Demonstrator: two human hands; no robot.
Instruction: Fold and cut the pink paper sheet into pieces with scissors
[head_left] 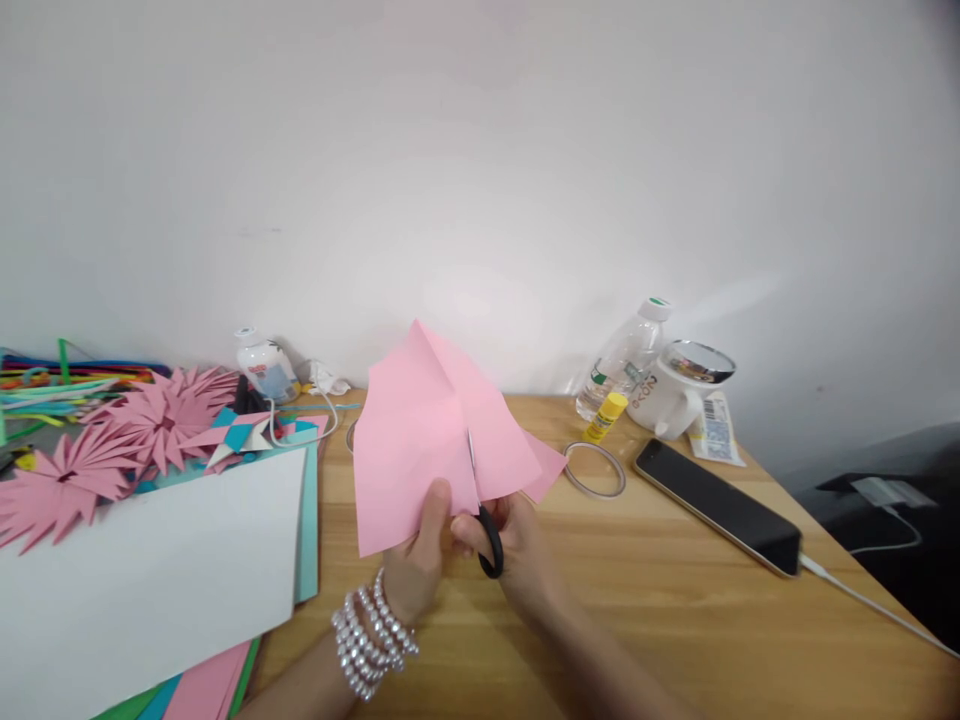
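Cutting looks to be the step in hand, read from the head view; I place everything from the pink sheet, which appears raised off the desk and tilted, its far corner showing against the wall. Scissors enter at the sheet's near edge, blade pointing toward its far side. To do this well, I would keep the cutting hand fairly steady and feed paper in, take long strokes stopping short of the tips so the edge stays clean, and hold the sheet taut near the blade, thumb clear of its line. Paper right of the blade hangs without visible support; I judge it could twist the cut. Grip, left: left hand pinches the sheet's near edge, nearly flat, thumb on top and left of the blade; fingers beneath hidden. Grip, right: right hand, at the sheet's near edge, is closed around the black handles; finger placement in the loops and blade spread I cannot tell. Glue stick stands right of the sheet, white paper lies left; neither touches it.
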